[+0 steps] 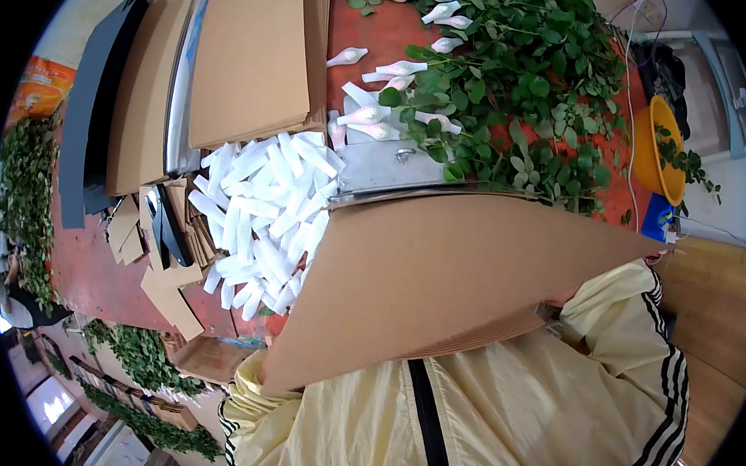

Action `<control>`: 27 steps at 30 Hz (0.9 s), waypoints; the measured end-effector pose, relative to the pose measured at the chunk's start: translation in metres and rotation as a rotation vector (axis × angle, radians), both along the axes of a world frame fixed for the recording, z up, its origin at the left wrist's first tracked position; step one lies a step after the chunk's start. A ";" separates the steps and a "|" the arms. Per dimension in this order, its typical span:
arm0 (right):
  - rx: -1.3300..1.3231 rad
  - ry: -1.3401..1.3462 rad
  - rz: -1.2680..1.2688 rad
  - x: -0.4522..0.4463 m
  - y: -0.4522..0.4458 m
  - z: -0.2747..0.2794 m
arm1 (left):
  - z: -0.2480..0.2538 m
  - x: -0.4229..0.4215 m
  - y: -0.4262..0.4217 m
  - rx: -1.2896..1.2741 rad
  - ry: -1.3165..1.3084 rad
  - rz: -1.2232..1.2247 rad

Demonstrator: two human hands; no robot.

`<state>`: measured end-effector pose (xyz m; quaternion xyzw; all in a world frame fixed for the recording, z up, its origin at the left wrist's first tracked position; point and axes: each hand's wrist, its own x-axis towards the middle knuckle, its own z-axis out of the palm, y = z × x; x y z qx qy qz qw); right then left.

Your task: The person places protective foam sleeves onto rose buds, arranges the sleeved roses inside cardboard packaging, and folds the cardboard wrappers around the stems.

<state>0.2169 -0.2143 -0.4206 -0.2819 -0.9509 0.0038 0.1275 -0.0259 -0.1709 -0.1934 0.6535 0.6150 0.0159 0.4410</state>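
A large brown cardboard sheet (pixel 447 271) lies across the front of my body, tilted, with its far edge by the metal box. Under its lower edge several more cardboard layers (pixel 486 333) show. Both cream sleeves with black stripes run up to the cardboard, one at its left corner and one at its right side. My hands are hidden behind or under the sheets, so what they hold cannot be seen. Beyond the sheet's left edge lies a heap of white mesh sleeves (pixel 264 210).
Sleeved flower buds (pixel 371 115) and leafy stems (pixel 516 80) lie on the red table (pixel 92 277). A cardboard stack (pixel 251 58) stands behind the heap, a black stapler (pixel 168 226) on card pieces at left. Also visible are a metal box (pixel 385 166) and a yellow basin (pixel 647 154).
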 end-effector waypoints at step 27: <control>-0.468 -1.417 -0.034 -0.040 0.088 0.232 | -0.092 -0.065 -0.129 0.547 -0.686 0.584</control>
